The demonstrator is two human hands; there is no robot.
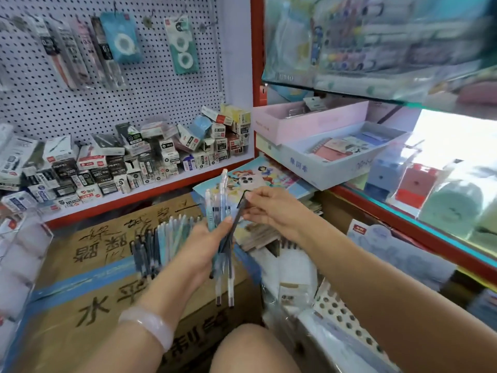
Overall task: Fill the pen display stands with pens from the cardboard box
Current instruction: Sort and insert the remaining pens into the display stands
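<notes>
My left hand (207, 243) grips a bunch of pens (223, 265), pale blue, white and dark ones, held upright above a taped cardboard box (88, 278). My right hand (271, 208) pinches the top of one dark pen (236, 219) that belongs to the bunch. A row of more pens (164, 240), dark at the left and pale at the right, lies on the box just left of my left hand. A white perforated pen display stand (347, 321) lies low at the right, its holes showing no pens.
A pegboard shelf (139, 192) with stacked small stationery boxes runs behind the carton. Colourful booklets (269, 176) and pink and white trays (322, 146) sit at the right. A glass counter (430, 211) edges the right side. My knee (250, 348) is at the bottom.
</notes>
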